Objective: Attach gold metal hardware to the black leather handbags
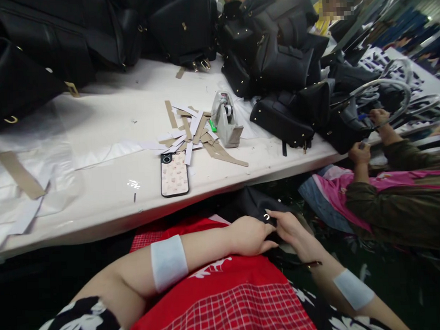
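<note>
A black bag [256, 202] lies on my lap, below the front edge of the white table [108, 189]. My left hand [249, 235] rests on it with fingers curled over the black material. My right hand [289, 226] pinches the bag next to a small gold ring fitting [267, 216], which sits between the two hands. Both forearms wear a white band. A red checked apron [226, 301] covers my lap.
On the table lie a phone [174, 174] face down, a heap of cardboard and paper strips [193, 134], a tape dispenser [227, 118] and piles of black bags [281, 60]. A person in a green sleeve [389, 196] at the right handles a bag.
</note>
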`<action>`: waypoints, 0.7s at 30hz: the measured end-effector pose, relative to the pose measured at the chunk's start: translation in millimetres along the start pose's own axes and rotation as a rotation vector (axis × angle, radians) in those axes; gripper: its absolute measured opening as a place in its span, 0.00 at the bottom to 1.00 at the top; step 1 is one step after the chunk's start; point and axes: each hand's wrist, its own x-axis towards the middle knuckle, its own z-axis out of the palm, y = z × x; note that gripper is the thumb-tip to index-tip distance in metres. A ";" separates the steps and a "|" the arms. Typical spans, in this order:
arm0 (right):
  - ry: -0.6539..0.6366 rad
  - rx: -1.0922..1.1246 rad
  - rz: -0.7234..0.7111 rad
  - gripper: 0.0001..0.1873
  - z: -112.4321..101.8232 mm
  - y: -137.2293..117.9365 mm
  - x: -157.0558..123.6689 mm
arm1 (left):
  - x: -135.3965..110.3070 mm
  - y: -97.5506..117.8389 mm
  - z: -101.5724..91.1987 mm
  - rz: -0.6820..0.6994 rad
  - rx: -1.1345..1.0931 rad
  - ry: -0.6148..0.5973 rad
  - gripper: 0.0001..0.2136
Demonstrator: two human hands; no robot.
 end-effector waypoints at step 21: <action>0.096 -0.382 -0.268 0.16 -56.4 -56.1 -76.5 | -3.4 -20.3 -33.4 -0.193 -0.409 0.472 0.07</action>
